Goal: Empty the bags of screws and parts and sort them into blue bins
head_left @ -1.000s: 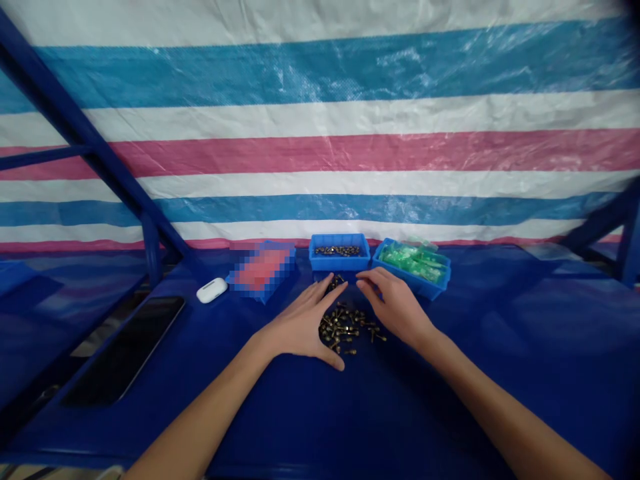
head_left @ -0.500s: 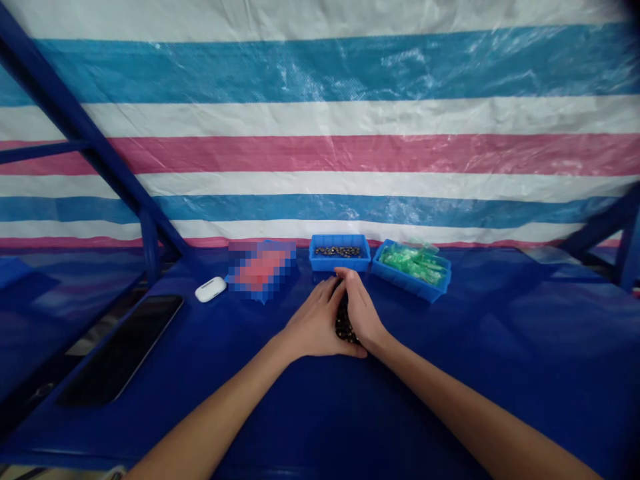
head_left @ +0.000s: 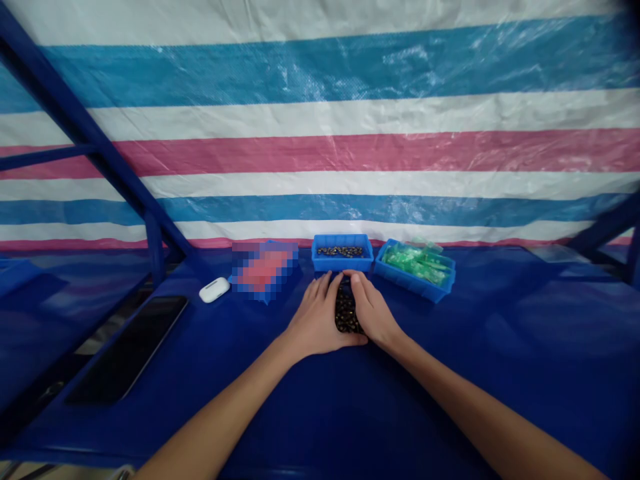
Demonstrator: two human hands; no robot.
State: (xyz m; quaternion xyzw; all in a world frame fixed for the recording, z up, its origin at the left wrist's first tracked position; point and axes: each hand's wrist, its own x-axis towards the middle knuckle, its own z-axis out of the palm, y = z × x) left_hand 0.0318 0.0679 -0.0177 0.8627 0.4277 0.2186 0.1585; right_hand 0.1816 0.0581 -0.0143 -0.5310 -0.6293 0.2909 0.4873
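A dark pile of small, shiny gold-and-black pieces [head_left: 346, 312] lies on the blue table between my two hands. My left hand [head_left: 320, 319] curves around the pile's left and near sides, its thumb stretched along the front and its fingers pointing away from me. On the right side, my right hand [head_left: 374, 308] rests against the pile, fingers bent toward the far end. Both hands cup the pieces without closing round them. Just beyond the fingertips stands a blue tray [head_left: 343, 265] holding similar small pieces [head_left: 341, 252].
Right of the middle tray is another blue tray [head_left: 413, 285] with green plastic packets [head_left: 417, 262]. To the left lie a pixelated red item [head_left: 265, 267], a white case [head_left: 215, 290] and a black phone [head_left: 127, 350]. A striped sheet [head_left: 350, 153] hangs behind the blue table [head_left: 350, 413].
My right hand has shifted slightly right and its fingers have tilted, so the gap between the hands is wider and more of the pile shows. The view has moved slightly.
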